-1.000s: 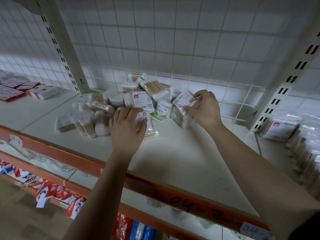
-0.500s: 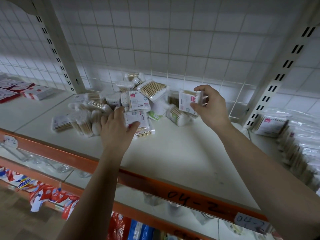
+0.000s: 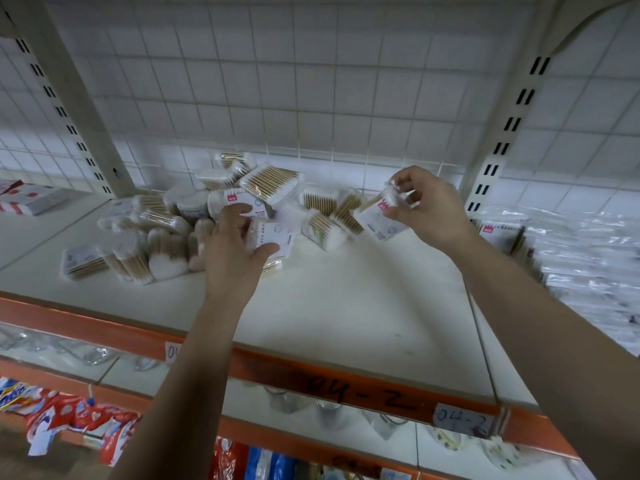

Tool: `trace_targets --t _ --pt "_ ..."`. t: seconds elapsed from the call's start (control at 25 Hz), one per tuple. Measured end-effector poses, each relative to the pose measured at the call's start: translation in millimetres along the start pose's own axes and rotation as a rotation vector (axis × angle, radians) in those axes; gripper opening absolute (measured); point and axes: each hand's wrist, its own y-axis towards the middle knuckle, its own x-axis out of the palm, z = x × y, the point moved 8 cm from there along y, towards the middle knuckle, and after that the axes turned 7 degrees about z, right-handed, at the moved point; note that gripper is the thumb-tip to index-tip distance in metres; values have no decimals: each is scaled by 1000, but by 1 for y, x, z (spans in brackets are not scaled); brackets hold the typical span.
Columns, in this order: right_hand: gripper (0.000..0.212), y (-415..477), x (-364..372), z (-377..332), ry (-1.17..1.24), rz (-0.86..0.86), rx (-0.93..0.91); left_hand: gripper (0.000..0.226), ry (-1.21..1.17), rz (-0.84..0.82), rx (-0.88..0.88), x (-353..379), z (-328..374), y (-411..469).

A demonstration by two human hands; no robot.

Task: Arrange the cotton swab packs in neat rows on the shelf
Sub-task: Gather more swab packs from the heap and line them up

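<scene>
With the left hand (image 3: 232, 261), grips a labelled cotton swab pack (image 3: 275, 237), thumb below and fingers over it, at the near edge of the loose pile (image 3: 266, 183) lying on the shelf (image 3: 346, 306) beyond and left of that hand. With the right hand (image 3: 429, 209), pinches a second pack (image 3: 379, 220) by its upper end, tilted, just right of the pile.
</scene>
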Motion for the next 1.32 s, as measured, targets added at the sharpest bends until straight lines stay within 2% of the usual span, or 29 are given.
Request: trace_targets --t 0.2,0.32,0.44,0.76,0.88,1.12,1.32 --pt "31 4 -43 16 -174 -43 -26 48 -118 -135 80 38 49 -8" --pt "27 3 -73 33 -249 -76 -27 46 -159 -247 154 72 81 -20" --pt "25 -1 -95 54 -335 -137 -35 44 -202 -285 229 100 107 -34" --pt "26 -4 -117 89 -536 -219 -211 47 -279 -389 200 151 149 -66" --pt "25 -2 -115 96 -566 -237 -275 49 -247 -429 239 163 161 -74" --pt "23 1 -118 115 -526 -229 -241 55 -235 -436 187 171 171 -78" --pt "23 2 -113 119 -568 -262 -223 45 -256 -441 172 180 173 -76"
